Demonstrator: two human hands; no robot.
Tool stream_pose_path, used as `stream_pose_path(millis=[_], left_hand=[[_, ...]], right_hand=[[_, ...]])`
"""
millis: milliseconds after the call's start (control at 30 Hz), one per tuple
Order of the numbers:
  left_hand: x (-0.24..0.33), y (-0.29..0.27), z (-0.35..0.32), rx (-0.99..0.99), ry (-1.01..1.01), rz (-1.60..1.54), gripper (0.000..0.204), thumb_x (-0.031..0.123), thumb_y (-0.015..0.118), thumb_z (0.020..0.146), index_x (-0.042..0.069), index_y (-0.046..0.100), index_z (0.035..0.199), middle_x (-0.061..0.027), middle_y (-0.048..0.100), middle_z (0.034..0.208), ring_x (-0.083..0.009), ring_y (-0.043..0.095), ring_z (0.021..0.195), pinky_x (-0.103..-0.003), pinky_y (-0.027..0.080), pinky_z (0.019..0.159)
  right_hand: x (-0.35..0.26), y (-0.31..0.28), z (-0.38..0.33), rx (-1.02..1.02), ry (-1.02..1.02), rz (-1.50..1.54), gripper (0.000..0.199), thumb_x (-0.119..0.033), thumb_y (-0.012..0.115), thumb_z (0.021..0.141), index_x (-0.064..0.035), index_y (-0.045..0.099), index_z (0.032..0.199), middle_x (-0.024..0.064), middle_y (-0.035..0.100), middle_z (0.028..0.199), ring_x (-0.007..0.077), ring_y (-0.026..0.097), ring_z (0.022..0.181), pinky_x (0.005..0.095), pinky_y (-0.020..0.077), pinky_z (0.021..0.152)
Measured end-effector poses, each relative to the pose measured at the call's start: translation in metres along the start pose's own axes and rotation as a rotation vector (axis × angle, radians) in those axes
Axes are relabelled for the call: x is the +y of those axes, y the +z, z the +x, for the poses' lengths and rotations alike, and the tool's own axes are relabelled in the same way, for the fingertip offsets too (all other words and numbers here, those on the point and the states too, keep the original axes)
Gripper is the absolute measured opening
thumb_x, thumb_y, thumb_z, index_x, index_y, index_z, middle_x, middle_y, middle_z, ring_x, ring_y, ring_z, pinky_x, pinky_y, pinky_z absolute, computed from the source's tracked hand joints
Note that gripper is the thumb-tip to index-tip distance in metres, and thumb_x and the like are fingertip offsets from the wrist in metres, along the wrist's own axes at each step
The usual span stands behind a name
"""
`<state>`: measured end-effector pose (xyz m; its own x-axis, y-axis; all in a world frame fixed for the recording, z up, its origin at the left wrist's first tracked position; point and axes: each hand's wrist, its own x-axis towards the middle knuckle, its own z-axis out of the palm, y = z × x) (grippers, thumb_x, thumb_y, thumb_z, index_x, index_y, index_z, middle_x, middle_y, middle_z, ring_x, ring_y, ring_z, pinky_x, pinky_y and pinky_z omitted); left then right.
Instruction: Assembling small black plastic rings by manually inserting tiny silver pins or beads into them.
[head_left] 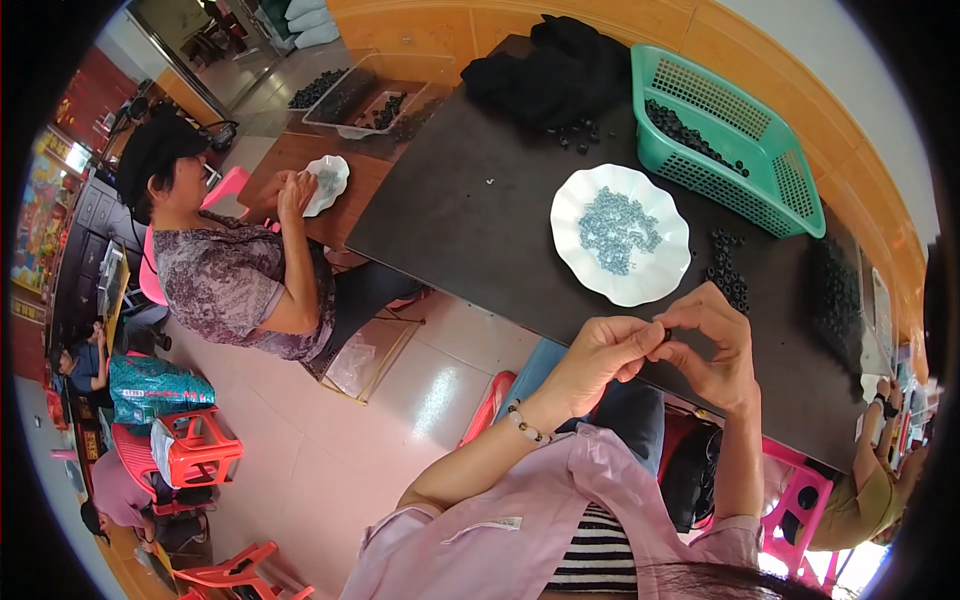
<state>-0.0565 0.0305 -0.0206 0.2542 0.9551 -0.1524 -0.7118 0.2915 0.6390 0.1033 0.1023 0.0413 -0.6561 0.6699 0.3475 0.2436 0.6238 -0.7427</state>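
My two hands meet above the near edge of the dark table (430, 190). With thumb and forefinger curved into a ring, my right hand (718, 350) pinches a small black round piece (667, 335). My left hand (612, 358) is closed, its thumb and fingertips pressed together against the same spot; whatever lies between them is too small to make out. Just beyond, a white scalloped plate (568, 245) holds many tiny clear bluish pieces (615, 228). To the right of the plate, several small black ring-like pieces (728, 272) lie loose on the table.
A green plastic basket (745, 195) with black pieces stands at the far right. Black cloth (548, 75) lies at the back, a dark mesh bag (835, 300) at the right. On the left, a person (235, 250) works over another white plate (335, 190), near a clear bin (430, 70).
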Motion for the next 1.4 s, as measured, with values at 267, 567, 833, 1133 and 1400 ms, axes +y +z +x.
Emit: stream_pose_path(millis=[267,567,833,1133,1400], left_hand=[[0.015,0.008,-0.016,-0.009,-0.037,-0.151,0.034,0.027,0.06,0.093,-0.003,0.061,0.11,0.0027,0.055,0.077,-0.0017,0.041,0.061,-0.017,0.033,0.053],[0.015,0.009,-0.018,-0.041,-0.004,-0.08,0.034,0.027,0.058,0.094,-0.001,0.062,0.112,0.0028,0.054,0.077,-0.0022,0.039,0.062,-0.017,0.032,0.054],[0.014,0.009,-0.018,-0.011,-0.014,-0.09,0.034,0.026,0.054,0.097,0.0,0.06,0.118,0.0029,0.056,0.08,-0.0018,0.039,0.063,-0.017,0.031,0.054],[0.007,0.003,-0.017,0.004,-0.067,-0.112,0.03,0.031,0.055,0.096,0.002,0.063,0.099,0.003,0.056,0.078,-0.0017,0.041,0.062,-0.017,0.031,0.054],[0.007,0.001,-0.02,0.01,-0.068,-0.17,0.026,0.031,0.06,0.093,0.005,0.064,0.093,0.0008,0.061,0.077,-0.0035,0.045,0.062,-0.018,0.033,0.053]], right_hand=[[-0.011,-0.002,0.009,0.004,0.041,0.076,0.034,-0.015,0.08,0.069,-0.0042,0.069,0.1,0.005,0.062,0.09,0.0148,0.052,0.076,0.0278,0.0423,0.07],[-0.017,0.001,0.002,-0.014,0.057,0.222,0.026,-0.005,0.078,0.071,-0.0034,0.071,0.095,0.0072,0.064,0.096,0.0149,0.055,0.088,0.0252,0.049,0.071],[-0.016,0.004,0.0,0.002,0.043,0.204,0.023,-0.005,0.077,0.072,-0.0035,0.071,0.094,0.0062,0.065,0.095,0.0162,0.055,0.089,0.0281,0.0474,0.074],[-0.001,0.011,-0.01,0.025,0.084,0.246,0.02,-0.009,0.076,0.075,-0.0035,0.07,0.094,0.0058,0.065,0.093,0.016,0.056,0.088,0.0287,0.0461,0.076],[0.003,0.019,-0.016,0.085,0.143,0.387,0.022,-0.013,0.076,0.076,-0.0032,0.069,0.094,0.0059,0.065,0.093,0.0157,0.056,0.086,0.0284,0.0461,0.075]])
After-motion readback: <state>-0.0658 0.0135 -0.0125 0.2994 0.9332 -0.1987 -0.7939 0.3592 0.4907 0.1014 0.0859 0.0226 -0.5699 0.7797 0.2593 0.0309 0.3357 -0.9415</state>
